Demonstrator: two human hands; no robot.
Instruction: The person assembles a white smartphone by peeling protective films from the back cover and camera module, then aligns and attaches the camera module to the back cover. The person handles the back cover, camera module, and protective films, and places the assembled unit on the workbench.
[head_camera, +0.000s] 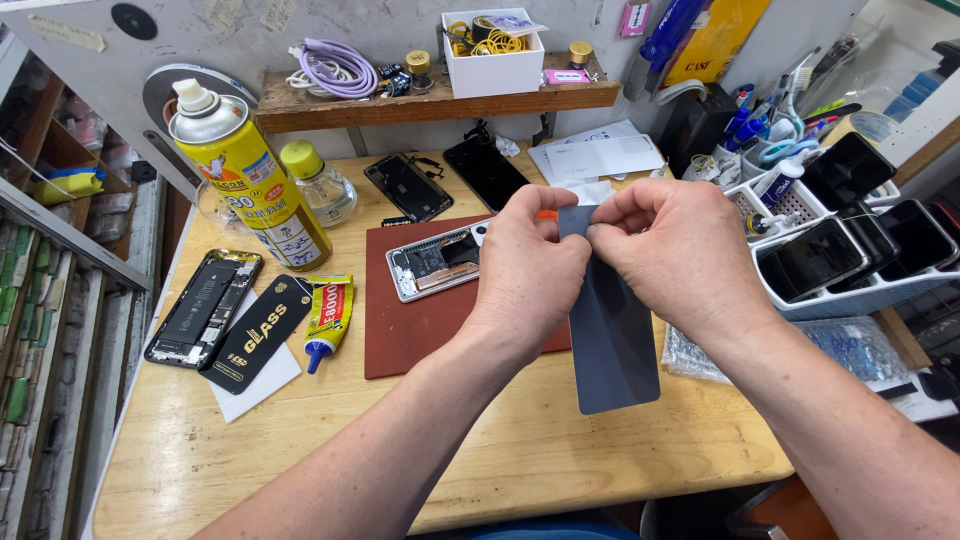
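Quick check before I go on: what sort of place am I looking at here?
Most likely a phone repair bench. An opened phone lies on a red mat, more phones stand in a white rack, and both hands, left hand and right hand, pinch a dark grey sheet.

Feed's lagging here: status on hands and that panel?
Left hand and right hand both pinching grey panel at top edge. Held above red mat. Nothing obstructing.
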